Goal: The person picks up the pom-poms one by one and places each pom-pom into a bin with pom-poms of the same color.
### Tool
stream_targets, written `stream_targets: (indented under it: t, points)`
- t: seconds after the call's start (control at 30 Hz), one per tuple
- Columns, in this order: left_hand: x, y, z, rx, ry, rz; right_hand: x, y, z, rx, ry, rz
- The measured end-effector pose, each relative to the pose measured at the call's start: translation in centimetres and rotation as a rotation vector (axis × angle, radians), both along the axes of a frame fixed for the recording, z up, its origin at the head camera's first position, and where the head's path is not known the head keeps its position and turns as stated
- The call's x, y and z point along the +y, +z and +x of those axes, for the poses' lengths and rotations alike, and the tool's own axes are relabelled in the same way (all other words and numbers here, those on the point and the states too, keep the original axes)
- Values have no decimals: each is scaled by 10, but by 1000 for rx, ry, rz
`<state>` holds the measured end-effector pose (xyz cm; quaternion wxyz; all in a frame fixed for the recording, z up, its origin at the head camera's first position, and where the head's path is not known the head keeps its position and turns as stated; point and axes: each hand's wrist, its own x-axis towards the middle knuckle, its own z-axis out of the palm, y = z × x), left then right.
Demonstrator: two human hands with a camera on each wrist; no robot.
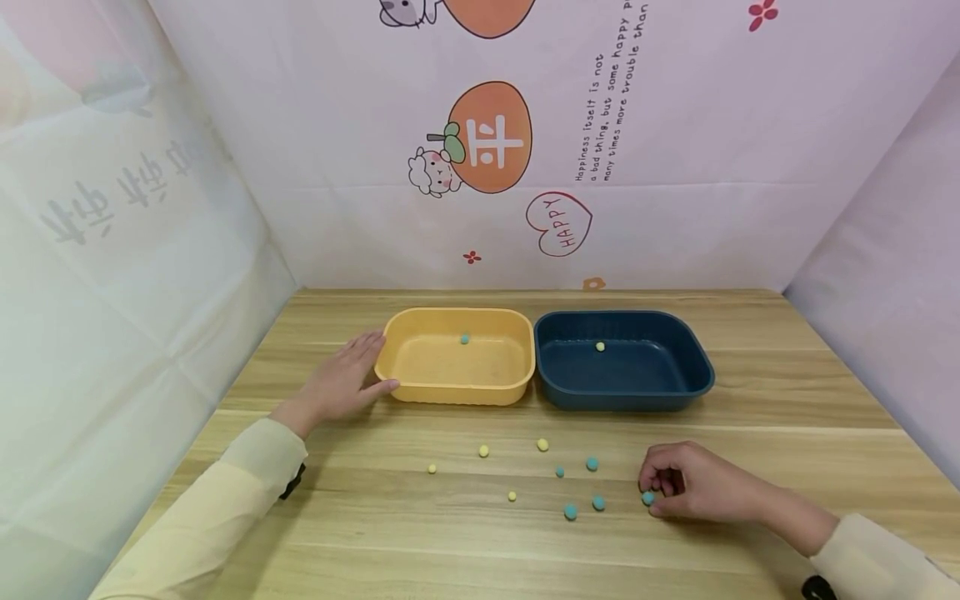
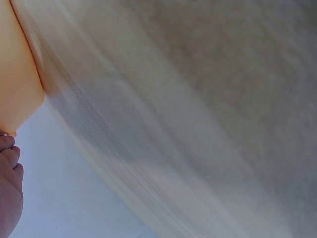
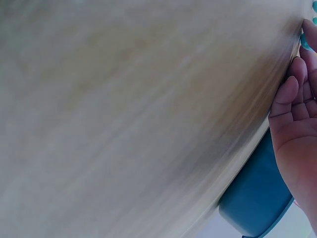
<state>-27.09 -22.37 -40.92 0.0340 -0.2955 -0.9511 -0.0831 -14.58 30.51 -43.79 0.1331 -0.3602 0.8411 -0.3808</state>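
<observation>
My left hand (image 1: 341,379) rests against the left end of the yellow bin (image 1: 453,397), fingers extended along its side and thumb at the front corner. The left wrist view catches only part of that hand (image 2: 9,188) below the bin's wall (image 2: 20,74). At the right, my right hand (image 1: 705,483) pinches a small teal ball (image 1: 648,497) between thumb and curled forefinger, low over the table. In the right wrist view, the same ball (image 3: 305,42) shows at the fingertips. Several more teal balls (image 1: 592,463) and yellow balls (image 1: 483,451) lie loose on the wood left of this hand.
A dark blue bin (image 1: 622,401) stands right beside the yellow one, with one yellow ball (image 1: 600,347) inside. One teal ball (image 1: 464,339) sits in the yellow bin. The wooden table (image 1: 360,525) ends at a printed cloth backdrop (image 1: 360,167), with cloth on both sides.
</observation>
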Motion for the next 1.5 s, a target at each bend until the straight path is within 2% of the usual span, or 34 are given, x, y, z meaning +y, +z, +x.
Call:
stream_targets:
  t: [0.37,0.53,0.9,1.3,1.5]
  points:
    - [1,1,0,-7,4,7,1,4,1,-42,-13,9]
    - [1,1,0,-13,2,7,1,8,0,-35,-37,0]
    - [0,1,-1,-12,0,-2,-6,24,-8,111,-61,-43]
    - [-1,-1,-2,-9,-9,-7,-26,46,-29,286,21,-173]
    - [-1,-1,-2,-16,-6,-7,-41,61,-39,296,15,-172]
